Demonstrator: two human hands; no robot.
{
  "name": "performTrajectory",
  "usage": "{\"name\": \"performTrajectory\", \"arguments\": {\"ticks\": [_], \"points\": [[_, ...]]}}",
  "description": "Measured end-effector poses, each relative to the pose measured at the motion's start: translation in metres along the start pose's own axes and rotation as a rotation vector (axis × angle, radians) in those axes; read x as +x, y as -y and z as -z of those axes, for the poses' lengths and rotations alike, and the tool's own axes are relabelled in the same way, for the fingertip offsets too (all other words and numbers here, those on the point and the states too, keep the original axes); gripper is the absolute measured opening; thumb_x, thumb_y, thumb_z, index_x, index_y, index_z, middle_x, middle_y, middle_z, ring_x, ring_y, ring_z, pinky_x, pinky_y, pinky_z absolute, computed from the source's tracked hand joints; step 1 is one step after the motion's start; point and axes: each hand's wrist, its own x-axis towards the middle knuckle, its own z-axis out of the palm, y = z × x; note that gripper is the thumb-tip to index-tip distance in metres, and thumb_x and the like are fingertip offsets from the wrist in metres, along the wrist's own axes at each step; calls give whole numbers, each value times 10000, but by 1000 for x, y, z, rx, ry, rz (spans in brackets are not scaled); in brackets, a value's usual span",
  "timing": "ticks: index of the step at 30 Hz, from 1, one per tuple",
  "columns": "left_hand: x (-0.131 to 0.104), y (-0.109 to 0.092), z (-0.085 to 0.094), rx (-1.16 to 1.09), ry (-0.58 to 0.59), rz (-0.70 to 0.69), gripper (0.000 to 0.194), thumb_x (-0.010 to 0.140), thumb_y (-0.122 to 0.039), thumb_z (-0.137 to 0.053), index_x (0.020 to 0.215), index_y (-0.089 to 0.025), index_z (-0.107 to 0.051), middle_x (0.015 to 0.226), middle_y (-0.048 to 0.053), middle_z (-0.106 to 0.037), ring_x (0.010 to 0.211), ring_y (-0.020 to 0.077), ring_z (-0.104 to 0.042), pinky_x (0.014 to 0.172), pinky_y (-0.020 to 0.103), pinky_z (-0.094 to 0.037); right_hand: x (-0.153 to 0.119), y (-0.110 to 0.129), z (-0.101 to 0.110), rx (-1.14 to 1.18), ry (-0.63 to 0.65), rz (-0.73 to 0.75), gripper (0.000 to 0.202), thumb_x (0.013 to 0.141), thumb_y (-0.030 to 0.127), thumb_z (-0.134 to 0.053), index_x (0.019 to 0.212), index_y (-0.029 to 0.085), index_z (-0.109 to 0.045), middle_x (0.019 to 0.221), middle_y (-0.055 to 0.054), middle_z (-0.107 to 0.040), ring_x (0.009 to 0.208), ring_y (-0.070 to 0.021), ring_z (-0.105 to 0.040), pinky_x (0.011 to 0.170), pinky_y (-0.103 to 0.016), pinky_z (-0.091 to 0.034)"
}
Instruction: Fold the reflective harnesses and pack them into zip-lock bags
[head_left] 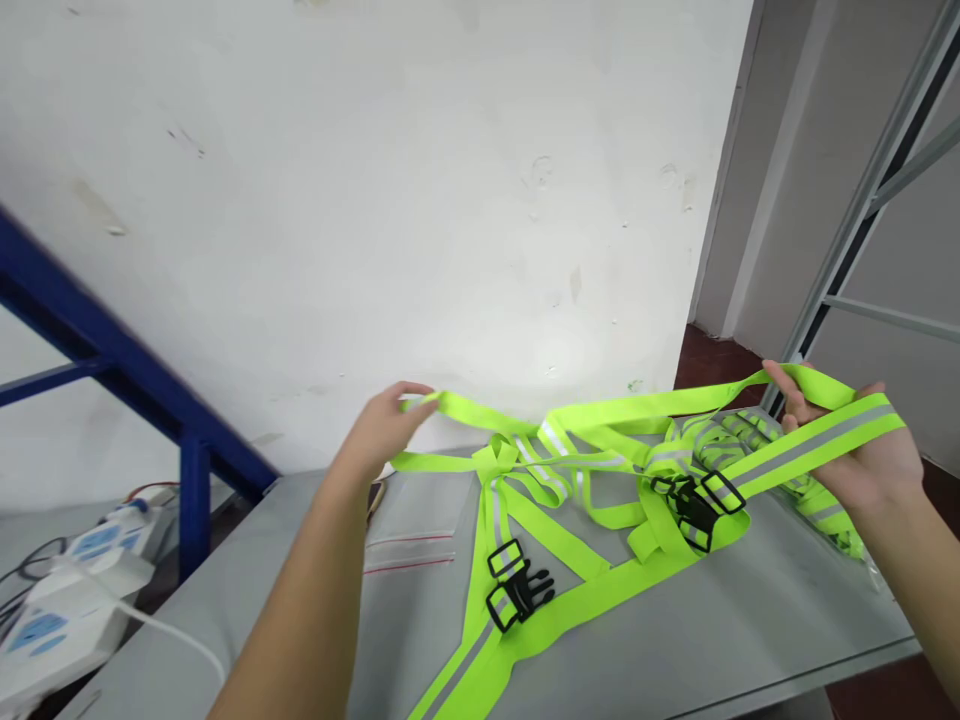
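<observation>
A neon-green strap harness (600, 592) with grey reflective stripes spreads over the grey table (637, 660). Its upper straps are lifted between my two hands. My left hand (390, 425) pinches a green strap loop between thumb and fingers, left of the harness. On the right, my right hand (862, 450) is palm up, with straps running over the palm and between thumb and fingers. One black buckle (525, 590) hangs on the straps at the centre, its prongs free. Another black buckle (697, 510) lies nearer my right hand.
Clear zip bags (412, 520) lie behind my left forearm. More green straps in clear plastic (817, 500) rest at the table's right. White power strips (82, 590) and cables are far left, beside a blue metal frame (195, 500). A white wall (450, 200) stands behind.
</observation>
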Motion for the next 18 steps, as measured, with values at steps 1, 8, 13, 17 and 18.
{"name": "performTrajectory", "arguments": {"ticks": [1, 8, 13, 17, 18], "points": [[-2, 5, -9, 52, -7, 11, 270, 574, -24, -759, 753, -169, -617, 790, 45, -615, 789, 208, -590, 621, 235, -455, -2, 0, -7, -8, 22, -14, 516, 948, 573, -187, 1071, 339, -629, 1407, -54, -540, 785, -253, -647, 718, -445, -494], [-99, 35, -134, 877, 391, -380, 382, 838, -405, -605, 1182, -240, -600, 1421, 144, -443, 1331, 386, -349, 1089, 572, -253, -13, -4, -65, -213, 218, 65, 549, 939, 558, -147, 968, 279, -619, 1254, -80, -635, 422, -109, -95, 473, -344, -345], [-166, 67, -177, 845, 814, -177, 687, 798, -397, -605, 1418, -232, -357, 1340, 171, -491, 1050, 348, -588, 853, 474, -484, -9, 6, -79, -216, 243, 60, 596, 936, 585, -86, 894, 272, -591, 1080, -64, -667, 444, -115, -34, 440, -307, -212], [-143, 73, -146, 774, 812, -69, 557, 735, -130, -516, 1280, -246, -518, 1265, 119, -573, 1085, 308, -586, 885, 431, -469, -2, 22, -63, -239, 204, 38, 515, 960, 523, -153, 859, 259, -584, 713, 7, -524, 459, -114, 6, 465, -295, -125], [-130, 68, -130, 720, 841, -62, 479, 721, -136, -531, 1177, -267, -595, 1231, 86, -608, 1115, 302, -572, 913, 417, -456, -1, 26, -56, -232, 191, 25, 472, 963, 498, -195, 843, 257, -583, 634, 33, -421, 458, -113, 4, 473, -295, -114]]}}
